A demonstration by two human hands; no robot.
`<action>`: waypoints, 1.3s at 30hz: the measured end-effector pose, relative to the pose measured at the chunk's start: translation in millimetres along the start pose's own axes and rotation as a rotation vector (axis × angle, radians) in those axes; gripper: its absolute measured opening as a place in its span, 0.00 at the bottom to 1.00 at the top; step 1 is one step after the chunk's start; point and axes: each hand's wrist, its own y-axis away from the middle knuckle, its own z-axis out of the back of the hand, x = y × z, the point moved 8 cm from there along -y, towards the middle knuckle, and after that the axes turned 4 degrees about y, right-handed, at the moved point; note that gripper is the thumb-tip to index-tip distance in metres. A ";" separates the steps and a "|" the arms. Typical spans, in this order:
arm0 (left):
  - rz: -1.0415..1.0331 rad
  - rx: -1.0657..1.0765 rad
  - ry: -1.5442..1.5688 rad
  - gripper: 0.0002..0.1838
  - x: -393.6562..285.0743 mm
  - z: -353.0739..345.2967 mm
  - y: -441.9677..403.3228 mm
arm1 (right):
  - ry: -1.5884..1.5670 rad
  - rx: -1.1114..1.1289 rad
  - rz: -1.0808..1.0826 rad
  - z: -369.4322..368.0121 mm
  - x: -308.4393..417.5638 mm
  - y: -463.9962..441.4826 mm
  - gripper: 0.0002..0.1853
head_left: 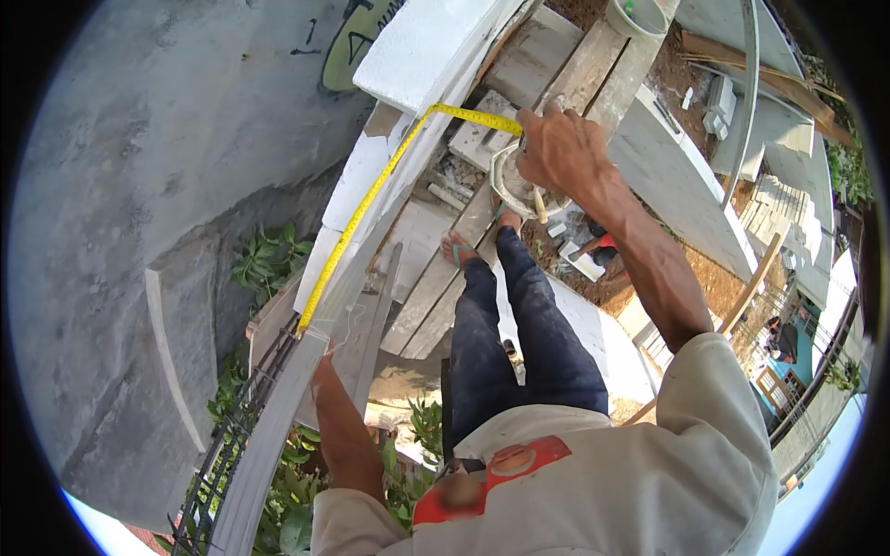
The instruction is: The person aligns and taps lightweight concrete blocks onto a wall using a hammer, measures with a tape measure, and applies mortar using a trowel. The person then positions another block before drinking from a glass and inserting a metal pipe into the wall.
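My right hand (563,153) is closed around the end of a yellow tape measure (357,220); its case is mostly hidden in the fist. From there the blade crosses to the top of a white block wall (348,181), bends at the tall block (408,60), and runs down along the wall. The blade's far end rests by the edge of a long grey beam (269,445). My left hand (323,363) is close to that end, beside the beam, which hides its fingers.
My feet stand on wooden planks (431,301) high above the ground. A white bucket (510,185) with a handled tool sits by them, and another bucket (638,14) farther along. Rebar (218,463) sticks out at lower left. A person (601,250) is below.
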 end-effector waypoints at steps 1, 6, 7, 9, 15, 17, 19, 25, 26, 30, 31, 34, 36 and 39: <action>0.008 0.001 0.029 0.29 0.0 -0.8 -0.9 | 0.039 -0.005 0.009 1.4 2.4 0.7 0.15; 0.032 0.021 0.127 0.30 1.6 -7.1 -3.1 | 0.083 -0.036 0.021 0.7 3.0 0.5 0.13; 0.038 0.021 0.141 0.30 2.0 -6.4 -2.6 | 0.064 -0.057 0.020 -0.4 2.3 1.2 0.14; 0.045 0.023 0.158 0.30 2.5 -7.9 -4.0 | 0.047 -0.084 0.018 0.5 1.6 0.7 0.17; 0.056 0.021 0.198 0.30 1.0 -7.3 -2.8 | 0.029 -0.074 0.034 -1.3 1.6 3.1 0.17; 0.052 0.021 0.215 0.30 0.5 -8.6 -2.4 | 0.012 -0.062 0.027 -1.9 0.5 2.3 0.18; 0.059 0.028 0.235 0.30 0.2 -7.5 -4.0 | 0.010 -0.057 0.032 -2.4 -0.3 1.3 0.18; 0.090 0.020 0.313 0.29 6.7 -14.7 5.4 | 0.019 -0.003 0.026 -6.2 -7.7 4.7 0.20; -0.088 0.078 -0.009 0.27 -10.4 -18.1 6.6 | -0.029 0.049 0.000 -13.2 -15.1 5.4 0.24; -0.699 0.336 -1.117 0.23 -35.9 -29.5 -3.9 | 0.005 0.111 -0.055 -39.4 -64.5 19.1 0.30; -0.793 0.386 -1.259 0.23 -32.9 -29.1 -12.6 | -0.017 0.119 -0.057 -52.6 -80.2 22.7 0.33; -0.234 0.365 -0.142 0.24 -32.8 -52.0 7.1 | -0.025 0.156 -0.088 -96.2 -125.8 32.8 0.36; -0.158 0.353 0.020 0.26 -38.9 -60.9 10.6 | -0.004 0.207 -0.053 -117.3 -141.8 42.7 0.37; -0.128 0.396 0.024 0.26 -46.4 -60.8 -4.5 | 0.017 0.255 0.017 -136.4 -143.2 44.6 0.36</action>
